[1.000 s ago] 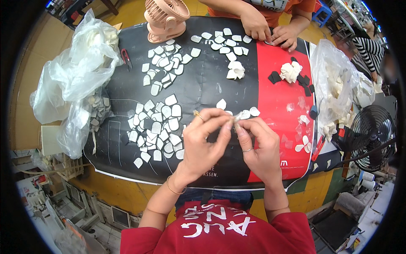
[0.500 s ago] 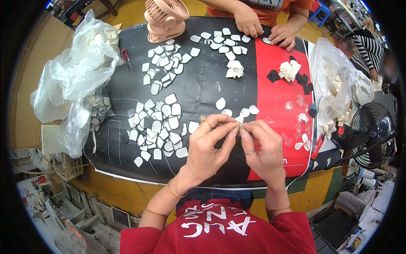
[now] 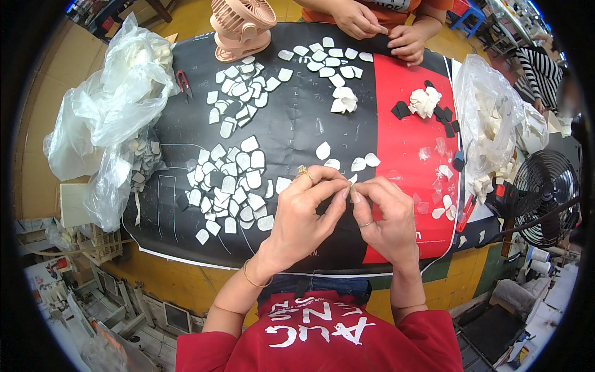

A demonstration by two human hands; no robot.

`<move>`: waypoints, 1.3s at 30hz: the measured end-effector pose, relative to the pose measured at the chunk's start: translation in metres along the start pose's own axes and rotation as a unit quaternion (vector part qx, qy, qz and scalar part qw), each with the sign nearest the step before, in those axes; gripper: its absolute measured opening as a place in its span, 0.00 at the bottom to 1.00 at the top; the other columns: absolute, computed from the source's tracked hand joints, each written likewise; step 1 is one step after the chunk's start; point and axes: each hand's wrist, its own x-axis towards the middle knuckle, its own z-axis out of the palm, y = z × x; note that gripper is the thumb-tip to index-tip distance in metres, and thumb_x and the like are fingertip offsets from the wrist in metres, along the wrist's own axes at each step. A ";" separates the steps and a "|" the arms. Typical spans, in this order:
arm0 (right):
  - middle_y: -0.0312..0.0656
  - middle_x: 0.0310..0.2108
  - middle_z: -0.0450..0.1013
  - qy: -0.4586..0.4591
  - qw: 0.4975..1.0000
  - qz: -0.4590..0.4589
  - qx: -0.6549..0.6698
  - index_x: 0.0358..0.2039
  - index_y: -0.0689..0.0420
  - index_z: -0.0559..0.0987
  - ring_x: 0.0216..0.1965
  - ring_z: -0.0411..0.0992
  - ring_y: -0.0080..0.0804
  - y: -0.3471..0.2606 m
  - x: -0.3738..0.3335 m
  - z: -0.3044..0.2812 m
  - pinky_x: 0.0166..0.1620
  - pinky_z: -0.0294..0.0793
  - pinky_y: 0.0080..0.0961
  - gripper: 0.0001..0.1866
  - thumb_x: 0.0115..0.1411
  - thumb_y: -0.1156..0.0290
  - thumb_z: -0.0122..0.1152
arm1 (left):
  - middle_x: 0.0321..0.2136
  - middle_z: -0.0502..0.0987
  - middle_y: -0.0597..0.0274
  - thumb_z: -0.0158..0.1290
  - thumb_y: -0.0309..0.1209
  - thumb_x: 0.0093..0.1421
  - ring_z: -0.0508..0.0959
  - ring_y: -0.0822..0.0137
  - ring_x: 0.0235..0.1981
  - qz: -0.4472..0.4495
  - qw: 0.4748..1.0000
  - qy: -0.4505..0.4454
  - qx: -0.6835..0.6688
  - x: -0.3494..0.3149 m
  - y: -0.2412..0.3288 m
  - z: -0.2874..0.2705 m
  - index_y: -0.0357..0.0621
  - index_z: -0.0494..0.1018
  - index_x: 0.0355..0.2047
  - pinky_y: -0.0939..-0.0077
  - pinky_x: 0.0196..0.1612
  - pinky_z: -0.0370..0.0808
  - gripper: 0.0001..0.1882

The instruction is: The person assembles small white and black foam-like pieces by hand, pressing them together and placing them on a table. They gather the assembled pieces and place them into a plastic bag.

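Both of my hands meet over the near middle of the mat, fingertips almost touching. Thumb and forefinger of my left hand (image 3: 305,208) are pinched together, and so are those of my right hand (image 3: 388,214). Between them sits a small white piece (image 3: 353,178), mostly hidden by the fingers. Just beyond lie a few loose white petal-shaped pieces (image 3: 359,164). Left of my left hand spreads a pile of white pieces with rounded ends (image 3: 230,185), some showing dark edges.
A black-and-red mat (image 3: 297,130) covers the table. Across it, a co-worker's hands (image 3: 406,43) hold a small piece. Plastic bags (image 3: 111,105) stand left and right. A pink fan (image 3: 243,28), red snips (image 3: 183,84), a red cutter (image 3: 466,214) and a black fan (image 3: 545,192) surround the work.
The co-worker's hands have risen off the mat and drawn back, with a small piece between the fingers. My own hands stay nearly in place, and less of the white piece shows above my fingertips.
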 end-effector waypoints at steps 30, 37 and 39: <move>0.45 0.39 0.73 0.089 0.973 0.104 -0.187 0.41 0.63 0.77 0.37 0.75 0.38 0.084 0.013 0.014 0.41 0.74 0.34 0.13 0.61 0.68 0.66 | 0.49 0.73 0.61 0.64 0.31 0.54 0.72 0.59 0.51 0.042 0.958 -0.134 0.251 -0.081 -0.027 0.020 0.50 0.80 0.42 0.60 0.55 0.64 0.13; 0.44 0.33 0.74 0.052 0.985 0.143 -0.083 0.36 0.64 0.77 0.34 0.75 0.34 0.079 0.009 0.010 0.39 0.74 0.30 0.08 0.62 0.72 0.64 | 0.49 0.75 0.61 0.66 0.30 0.51 0.73 0.58 0.50 0.005 0.970 -0.107 0.217 -0.083 -0.022 0.004 0.48 0.79 0.43 0.60 0.56 0.61 0.17; 0.45 0.31 0.75 0.060 0.987 0.141 -0.047 0.35 0.64 0.77 0.31 0.76 0.37 0.069 0.003 0.005 0.37 0.75 0.31 0.07 0.62 0.74 0.64 | 0.48 0.75 0.61 0.65 0.30 0.53 0.73 0.58 0.50 -0.013 0.982 -0.090 0.166 -0.076 -0.018 0.005 0.47 0.78 0.44 0.59 0.56 0.61 0.17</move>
